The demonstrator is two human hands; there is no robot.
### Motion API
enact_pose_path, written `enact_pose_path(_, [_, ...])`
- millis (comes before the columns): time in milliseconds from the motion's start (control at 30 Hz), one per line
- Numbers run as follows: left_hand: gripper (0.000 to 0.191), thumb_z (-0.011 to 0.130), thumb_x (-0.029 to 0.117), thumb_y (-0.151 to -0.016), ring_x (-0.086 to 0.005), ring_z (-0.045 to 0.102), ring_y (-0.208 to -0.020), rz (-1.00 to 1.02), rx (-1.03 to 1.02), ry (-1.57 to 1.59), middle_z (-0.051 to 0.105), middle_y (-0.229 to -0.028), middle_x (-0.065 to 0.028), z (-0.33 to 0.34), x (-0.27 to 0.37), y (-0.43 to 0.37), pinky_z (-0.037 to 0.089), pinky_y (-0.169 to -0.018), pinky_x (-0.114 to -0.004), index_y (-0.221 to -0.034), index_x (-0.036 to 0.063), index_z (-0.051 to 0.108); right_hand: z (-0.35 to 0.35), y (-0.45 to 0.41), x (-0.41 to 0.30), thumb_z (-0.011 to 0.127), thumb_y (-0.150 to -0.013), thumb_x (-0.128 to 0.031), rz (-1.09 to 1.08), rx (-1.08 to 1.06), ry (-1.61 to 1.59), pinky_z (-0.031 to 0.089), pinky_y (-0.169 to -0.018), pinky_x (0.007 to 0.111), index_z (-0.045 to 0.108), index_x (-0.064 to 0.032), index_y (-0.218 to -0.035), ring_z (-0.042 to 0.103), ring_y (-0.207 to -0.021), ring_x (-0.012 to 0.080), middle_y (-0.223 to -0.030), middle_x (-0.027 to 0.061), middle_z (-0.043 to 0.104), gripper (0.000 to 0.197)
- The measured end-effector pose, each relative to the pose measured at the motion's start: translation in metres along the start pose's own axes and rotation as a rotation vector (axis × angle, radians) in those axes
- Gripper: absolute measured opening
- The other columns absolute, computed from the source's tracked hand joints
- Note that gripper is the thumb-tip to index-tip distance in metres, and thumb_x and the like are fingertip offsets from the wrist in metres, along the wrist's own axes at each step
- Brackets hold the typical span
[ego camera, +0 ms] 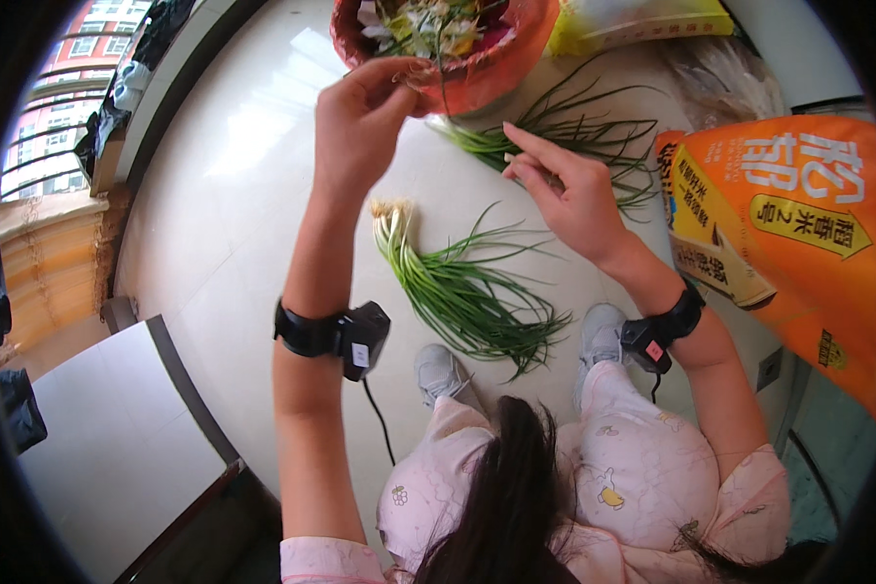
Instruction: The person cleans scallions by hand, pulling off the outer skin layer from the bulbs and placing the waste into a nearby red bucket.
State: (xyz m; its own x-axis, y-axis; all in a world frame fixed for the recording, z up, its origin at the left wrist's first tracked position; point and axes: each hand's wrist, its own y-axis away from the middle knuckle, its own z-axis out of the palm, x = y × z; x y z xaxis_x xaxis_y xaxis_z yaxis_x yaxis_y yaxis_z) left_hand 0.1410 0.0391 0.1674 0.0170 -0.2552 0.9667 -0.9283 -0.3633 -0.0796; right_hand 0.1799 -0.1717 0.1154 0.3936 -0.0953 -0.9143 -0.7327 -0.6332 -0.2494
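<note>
My left hand (365,120) is raised at the near rim of a red bag-lined bin (474,84), with thin, pale-brown stringy scraps (417,73) pinched at its fingertips. My right hand (573,193) hovers just in front of a bunch of green scallions (485,142) on the floor, partly hiding it. A small pale bit shows between the right thumb and fingers; whether it is a held stalk is unclear. Nearer to me, a second bunch of scallions (452,285) lies with its white root ends (390,212) pointing away and its leaves spreading towards my feet.
Pale scraps and green strands (438,29) fill the bin. A large orange printed bag (796,219) stands at right, beside a clear plastic bag (730,80) and a yellow package (642,22). My grey shoes (442,372) flank the nearer leaves. A white-topped surface (117,438) is at left.
</note>
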Motion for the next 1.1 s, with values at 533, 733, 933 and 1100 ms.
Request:
enact_pose_path(533, [0.035,0.071,0.013,-0.067,-0.0210,0.057,-0.089,0.180,-0.100,-0.908,0.058,-0.101,-0.0090,-0.019,-0.013,-0.088,0.047,-0.077,-0.031,-0.100,0.0070,0.059,-0.035,0.012,0.004,0.054,-0.080,0.000,0.059,0.068,-0.068,0.049,-0.060,0.027,0.054,-0.0010,-0.112,0.063,-0.068,0.0185,-0.076,0.0116,0.062,0.032])
enact_pose_path(733, [0.049,0.071,0.012,-0.067,-0.0262,0.048,-0.111,0.571,-0.046,-1.452,0.038,-0.134,-0.0133,-0.010,-0.002,-0.081,0.043,-0.086,-0.031,-0.114,0.0119,0.057,-0.032,0.010,0.008,0.054,-0.080,-0.001,0.040,0.062,-0.094,0.049,-0.059,0.027,0.053,-0.0006,-0.111,0.063,-0.068,0.0192,-0.075,0.0116,0.062,0.031])
enact_pose_path(933, [0.040,0.065,0.014,-0.076,-0.0249,0.046,-0.113,0.187,-0.241,-0.840,0.034,-0.136,-0.0135,-0.027,-0.009,-0.089,0.041,-0.090,-0.030,-0.115,0.0078,0.057,-0.031,0.009,0.009,0.053,-0.081,0.000,0.032,0.073,-0.122,0.048,-0.058,0.028,0.053,-0.0003,-0.111,0.063,-0.067,0.0200,-0.073,0.0115,0.062,0.030])
enact_pose_path(1100, [0.025,0.061,0.013,-0.081,-0.0123,0.052,-0.096,-0.166,-0.215,-0.467,0.056,-0.108,-0.0071,-0.024,-0.002,-0.083,0.042,-0.081,-0.025,-0.103,0.0028,0.060,-0.030,0.007,0.011,0.053,-0.080,0.000,0.039,0.062,-0.121,0.049,-0.059,0.027,0.053,0.0005,-0.109,0.064,-0.067,0.0197,-0.072,0.0122,0.061,0.029])
